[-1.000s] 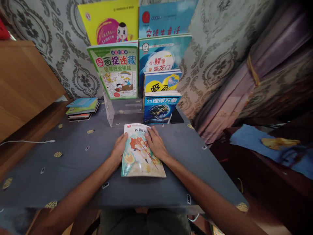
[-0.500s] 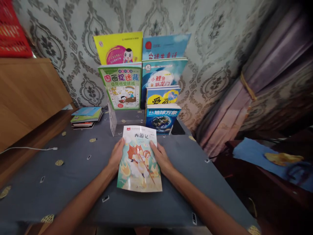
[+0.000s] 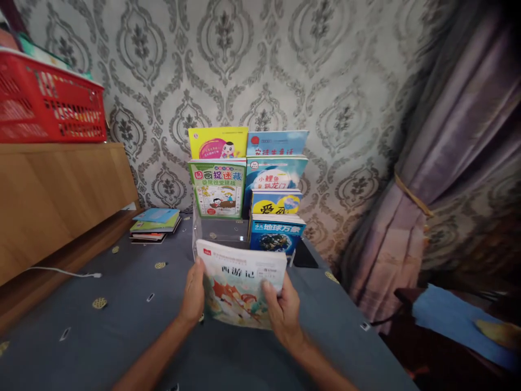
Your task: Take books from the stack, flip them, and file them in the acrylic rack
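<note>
Hands: left hand [image 3: 192,296] grips the book's left edge, right hand [image 3: 284,310] its right edge; both are closed on it, thumbs on the cover, so it is carried level between them
Book [image 3: 242,288]: lifted clear of the table, cover tilted toward the person, top edge toward the rack; held just before the clear front slot
Table [image 3: 101,336]: grey cloth with small gold spots; white cable [image 3: 61,271] lies at the left edge
Rack [image 3: 215,231]: clear stepped stand at the far side; books stand upright in tiers so each title shows above the one in front; left front slot is bare
Stack [image 3: 154,224]: flat books left of the rack
Basket [image 3: 49,106]: red, on a wooden cabinet against the wall
</note>
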The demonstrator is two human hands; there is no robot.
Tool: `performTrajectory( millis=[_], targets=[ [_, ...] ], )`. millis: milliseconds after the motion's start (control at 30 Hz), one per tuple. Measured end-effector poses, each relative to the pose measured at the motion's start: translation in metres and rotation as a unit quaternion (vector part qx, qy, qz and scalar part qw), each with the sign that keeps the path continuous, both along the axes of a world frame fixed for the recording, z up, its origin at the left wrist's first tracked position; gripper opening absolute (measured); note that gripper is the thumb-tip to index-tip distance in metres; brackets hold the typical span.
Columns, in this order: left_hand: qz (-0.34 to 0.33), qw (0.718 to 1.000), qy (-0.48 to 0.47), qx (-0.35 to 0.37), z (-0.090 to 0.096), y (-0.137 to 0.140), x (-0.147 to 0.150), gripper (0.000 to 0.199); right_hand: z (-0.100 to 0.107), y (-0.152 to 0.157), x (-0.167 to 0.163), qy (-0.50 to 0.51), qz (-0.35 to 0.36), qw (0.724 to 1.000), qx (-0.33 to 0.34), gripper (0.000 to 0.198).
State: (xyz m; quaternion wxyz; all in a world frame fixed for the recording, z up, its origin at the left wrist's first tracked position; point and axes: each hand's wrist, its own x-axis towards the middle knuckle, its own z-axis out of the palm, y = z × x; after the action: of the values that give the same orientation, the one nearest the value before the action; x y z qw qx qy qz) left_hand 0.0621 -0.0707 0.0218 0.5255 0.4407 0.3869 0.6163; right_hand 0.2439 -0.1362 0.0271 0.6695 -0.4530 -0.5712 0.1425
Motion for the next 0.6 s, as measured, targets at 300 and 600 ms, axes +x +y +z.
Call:
performTrajectory(
  millis=[300,600],
  targets=[
    [0.007,0.997,-0.075,-0.034,-0.028,0.001,0.004,0.055,-0.022,-0.015,-0.002,-0.051,-0.009,0.998,0.030,0.029],
    [0.013,0.998,-0.002,-0.053,-0.029,-0.006,-0.004,0.057,-0.040,-0.039,0.027,-0.166,0.005,0.983,-0.084,0.033]
  ],
)
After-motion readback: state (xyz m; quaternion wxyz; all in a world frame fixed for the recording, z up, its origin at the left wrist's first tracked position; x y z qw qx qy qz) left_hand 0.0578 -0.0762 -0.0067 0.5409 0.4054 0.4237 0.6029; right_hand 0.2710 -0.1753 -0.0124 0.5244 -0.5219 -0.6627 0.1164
